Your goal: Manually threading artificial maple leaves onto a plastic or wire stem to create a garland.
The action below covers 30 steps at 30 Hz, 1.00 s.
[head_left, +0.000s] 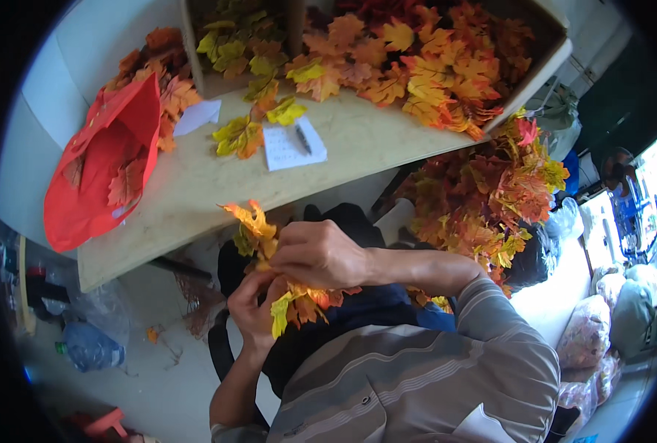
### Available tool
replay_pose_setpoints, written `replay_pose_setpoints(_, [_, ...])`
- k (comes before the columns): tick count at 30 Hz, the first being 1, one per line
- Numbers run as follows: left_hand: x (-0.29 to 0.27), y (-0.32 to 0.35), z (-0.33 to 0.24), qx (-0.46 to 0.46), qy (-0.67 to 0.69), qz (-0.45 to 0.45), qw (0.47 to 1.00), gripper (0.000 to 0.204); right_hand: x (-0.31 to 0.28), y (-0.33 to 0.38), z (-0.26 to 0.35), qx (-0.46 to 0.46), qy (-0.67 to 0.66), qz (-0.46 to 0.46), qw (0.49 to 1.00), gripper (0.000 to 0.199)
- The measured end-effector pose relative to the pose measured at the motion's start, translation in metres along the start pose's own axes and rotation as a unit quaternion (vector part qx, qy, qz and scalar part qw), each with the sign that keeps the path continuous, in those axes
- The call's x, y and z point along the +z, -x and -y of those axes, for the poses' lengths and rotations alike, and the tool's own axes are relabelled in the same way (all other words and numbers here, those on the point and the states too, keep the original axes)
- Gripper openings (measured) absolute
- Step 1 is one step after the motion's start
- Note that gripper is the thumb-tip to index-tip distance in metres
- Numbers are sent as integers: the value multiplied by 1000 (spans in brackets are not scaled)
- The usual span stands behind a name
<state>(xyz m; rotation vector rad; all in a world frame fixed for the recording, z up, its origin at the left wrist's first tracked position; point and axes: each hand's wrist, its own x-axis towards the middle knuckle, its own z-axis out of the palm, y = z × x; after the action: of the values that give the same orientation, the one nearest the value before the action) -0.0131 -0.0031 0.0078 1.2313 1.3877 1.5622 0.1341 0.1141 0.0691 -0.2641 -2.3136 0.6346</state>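
Note:
My hands are close together over my lap, both on a sprig of artificial maple leaves (253, 230). My right hand (321, 255) is closed from above, its fingers pinching the stem area. My left hand (256, 304) grips just below it, thumb and fingers drawn together. Yellow and orange leaves stick out above the hands, and more leaves (308, 303) in yellow-green and orange hang below them. The stem between my fingers is hidden.
A table (188, 199) bears an open box (539, 63) of orange leaves, a loose leaf sprig (240, 136), a paper (284, 155) with a pen (303, 139), and a red bag (96, 184). A leaf bunch (483, 192) stands right; a plastic jug (96, 345) lies on the floor.

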Motion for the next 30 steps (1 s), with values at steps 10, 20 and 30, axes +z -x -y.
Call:
replay_pose_setpoints(10, [0,0,1,-32,63,-33,997,11,6,34,4,253,-239,-45,936,9])
replay_pose_setpoints(20, [3,4,-2,-2,40,-7,999,10,16,44,1,251,-261,-71,930,11])
replay_pose_setpoints(30, [4,3,-4,-36,45,8,998,11,14,46,-2,226,-224,-42,947,14])
